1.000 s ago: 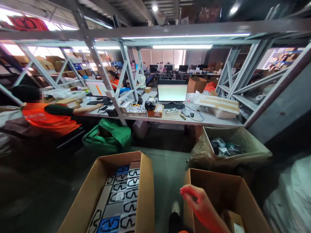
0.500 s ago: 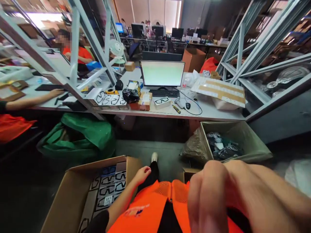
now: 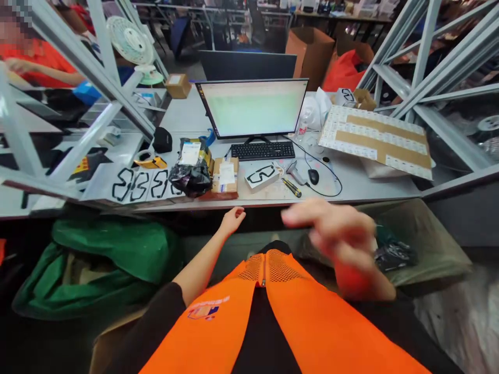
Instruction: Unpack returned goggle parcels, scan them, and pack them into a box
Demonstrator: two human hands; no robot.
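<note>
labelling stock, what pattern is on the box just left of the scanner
The box shows a black goggle-shaped outline on white, best in the head view.

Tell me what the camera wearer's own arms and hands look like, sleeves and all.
The left sleeve is black and ends near the elbow; the right sleeve is dark too. The left hand wears no glove, and no watch shows at its wrist. The right hand is also ungloved, but too blurred to rule out rings.

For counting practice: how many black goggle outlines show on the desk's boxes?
6: four on the front left boxes, one on the central white box, one on the rear right box. The black parcel may hide more.
</note>
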